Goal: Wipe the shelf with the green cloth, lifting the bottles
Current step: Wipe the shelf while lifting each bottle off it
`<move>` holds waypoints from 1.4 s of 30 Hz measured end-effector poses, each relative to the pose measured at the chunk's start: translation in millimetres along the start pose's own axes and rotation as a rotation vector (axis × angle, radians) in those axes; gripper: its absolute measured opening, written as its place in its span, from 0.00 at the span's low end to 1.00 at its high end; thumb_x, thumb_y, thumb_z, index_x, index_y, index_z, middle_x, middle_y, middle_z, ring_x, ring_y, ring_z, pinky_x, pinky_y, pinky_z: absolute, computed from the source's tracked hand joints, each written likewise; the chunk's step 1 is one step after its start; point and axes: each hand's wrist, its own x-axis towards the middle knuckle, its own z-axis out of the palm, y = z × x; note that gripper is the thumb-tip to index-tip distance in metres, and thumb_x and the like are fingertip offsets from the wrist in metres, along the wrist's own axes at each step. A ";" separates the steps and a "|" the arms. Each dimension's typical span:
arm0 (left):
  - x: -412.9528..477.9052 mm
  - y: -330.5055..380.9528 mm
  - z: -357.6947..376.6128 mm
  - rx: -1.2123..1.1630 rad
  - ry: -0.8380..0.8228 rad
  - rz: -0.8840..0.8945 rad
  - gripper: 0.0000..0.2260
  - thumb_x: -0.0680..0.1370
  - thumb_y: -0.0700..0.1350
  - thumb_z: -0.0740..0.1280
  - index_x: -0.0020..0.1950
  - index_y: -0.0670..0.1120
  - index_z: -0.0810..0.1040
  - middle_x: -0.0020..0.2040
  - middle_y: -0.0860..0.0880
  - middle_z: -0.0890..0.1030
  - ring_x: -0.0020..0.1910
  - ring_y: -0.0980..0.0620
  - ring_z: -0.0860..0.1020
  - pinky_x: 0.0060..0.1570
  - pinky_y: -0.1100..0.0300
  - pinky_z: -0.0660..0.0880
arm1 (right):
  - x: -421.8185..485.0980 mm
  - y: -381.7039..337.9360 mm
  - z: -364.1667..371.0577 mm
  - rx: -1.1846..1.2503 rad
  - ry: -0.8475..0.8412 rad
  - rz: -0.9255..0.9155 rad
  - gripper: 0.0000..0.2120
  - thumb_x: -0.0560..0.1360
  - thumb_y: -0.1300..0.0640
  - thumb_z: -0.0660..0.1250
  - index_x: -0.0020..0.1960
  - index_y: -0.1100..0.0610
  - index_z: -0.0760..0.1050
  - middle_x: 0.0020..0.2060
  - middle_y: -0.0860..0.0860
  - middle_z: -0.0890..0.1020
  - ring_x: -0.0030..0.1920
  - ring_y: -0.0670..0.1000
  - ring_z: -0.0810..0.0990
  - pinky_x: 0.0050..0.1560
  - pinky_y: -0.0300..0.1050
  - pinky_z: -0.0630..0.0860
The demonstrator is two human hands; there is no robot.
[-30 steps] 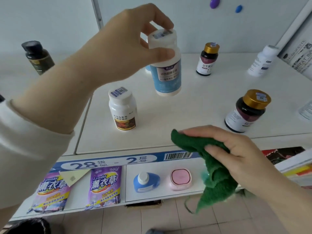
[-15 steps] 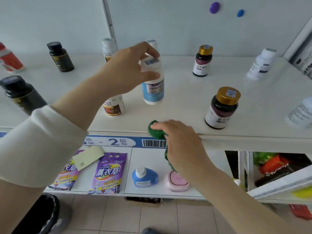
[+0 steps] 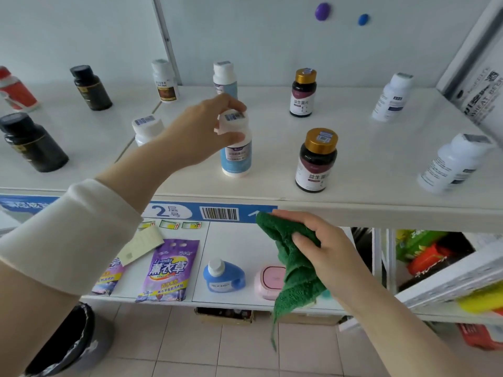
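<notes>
Bottle pinched by its cap in our left hand, cloth bunched in our right hand; lift straight, wipe shelf beneath.

Your left hand grips the cap of the held bottle, which is upright over the front part of the shelf. Just right of the held bottle stands the near-right bottle, and behind that, towards the wall, the back-right bottle. Straight behind the held bottle is the back bottle. To its left, partly hidden by your wrist, is the left bottle. In front of and below the held bottle, slightly right, your right hand holds the cloth before the shelf's front edge. Beneath, on the lower shelf, the jug sits under the held bottle, with the pouch to the jug's left.
</notes>
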 end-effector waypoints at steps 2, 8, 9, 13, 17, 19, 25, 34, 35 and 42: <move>-2.5 2.1 0.8 0.059 0.037 0.036 0.22 0.74 0.49 0.67 0.67 0.52 0.68 0.68 0.49 0.70 0.62 0.48 0.72 0.57 0.59 0.66 | -12.2 -7.2 -15.0 0.184 0.041 0.049 0.24 0.76 0.67 0.58 0.50 0.38 0.79 0.50 0.40 0.83 0.52 0.43 0.81 0.55 0.39 0.77; -17.6 57.0 26.9 -0.008 0.118 0.377 0.28 0.71 0.56 0.65 0.69 0.50 0.65 0.72 0.51 0.66 0.69 0.53 0.65 0.63 0.66 0.59 | -15.7 -25.5 -69.2 0.486 0.341 0.044 0.19 0.76 0.66 0.58 0.51 0.45 0.80 0.47 0.46 0.85 0.46 0.47 0.84 0.41 0.40 0.81; -15.6 65.1 36.5 -0.021 0.068 0.375 0.27 0.72 0.54 0.65 0.69 0.50 0.65 0.71 0.51 0.67 0.68 0.53 0.67 0.60 0.68 0.59 | -9.3 -27.4 -77.7 0.510 0.364 0.032 0.19 0.76 0.65 0.57 0.53 0.46 0.79 0.46 0.46 0.85 0.45 0.47 0.84 0.40 0.41 0.81; 2.1 79.5 62.9 -0.135 -0.017 0.230 0.23 0.74 0.52 0.66 0.68 0.50 0.66 0.67 0.49 0.70 0.61 0.52 0.73 0.54 0.66 0.65 | 22.8 -29.1 -109.5 0.672 0.379 0.065 0.18 0.77 0.66 0.55 0.58 0.49 0.76 0.41 0.49 0.86 0.40 0.50 0.85 0.36 0.44 0.81; 13.5 78.4 68.6 -0.226 -0.051 0.138 0.21 0.72 0.51 0.68 0.63 0.50 0.71 0.58 0.50 0.76 0.51 0.55 0.74 0.47 0.69 0.71 | 62.9 -23.8 -126.2 0.693 0.391 0.117 0.18 0.77 0.67 0.55 0.60 0.53 0.75 0.44 0.53 0.84 0.40 0.51 0.84 0.38 0.46 0.82; 15.4 77.5 65.0 -0.217 -0.016 0.092 0.19 0.71 0.52 0.69 0.61 0.51 0.72 0.53 0.54 0.76 0.49 0.56 0.75 0.44 0.73 0.70 | 85.4 -13.8 -125.7 0.240 0.498 0.120 0.17 0.77 0.65 0.56 0.63 0.53 0.72 0.56 0.54 0.80 0.53 0.53 0.80 0.55 0.48 0.77; 12.2 77.1 33.1 -0.191 0.158 0.023 0.18 0.66 0.56 0.67 0.55 0.58 0.74 0.45 0.64 0.76 0.46 0.63 0.77 0.44 0.78 0.70 | 114.4 14.8 -105.5 -0.685 0.227 0.127 0.26 0.80 0.51 0.51 0.74 0.56 0.49 0.75 0.55 0.55 0.74 0.55 0.54 0.71 0.47 0.53; 15.1 74.9 10.0 -0.281 0.227 0.020 0.20 0.59 0.63 0.62 0.50 0.63 0.73 0.51 0.61 0.81 0.52 0.64 0.78 0.49 0.74 0.73 | 157.5 1.5 -68.6 -0.626 -0.054 -0.136 0.16 0.79 0.54 0.55 0.66 0.51 0.67 0.67 0.49 0.71 0.65 0.52 0.70 0.60 0.42 0.65; 16.6 74.1 9.3 -0.281 0.224 0.027 0.19 0.60 0.64 0.63 0.50 0.64 0.73 0.51 0.63 0.80 0.51 0.65 0.79 0.49 0.76 0.73 | 133.6 0.3 -60.6 -0.610 -0.132 -0.225 0.16 0.79 0.55 0.55 0.66 0.49 0.68 0.66 0.47 0.71 0.65 0.48 0.70 0.60 0.40 0.65; 16.4 74.0 18.5 -0.282 0.126 0.072 0.22 0.60 0.64 0.65 0.52 0.62 0.74 0.50 0.60 0.80 0.48 0.62 0.79 0.46 0.75 0.73 | 144.7 12.3 -115.8 -0.705 0.118 0.019 0.19 0.80 0.59 0.51 0.70 0.50 0.62 0.74 0.51 0.59 0.75 0.54 0.53 0.72 0.48 0.50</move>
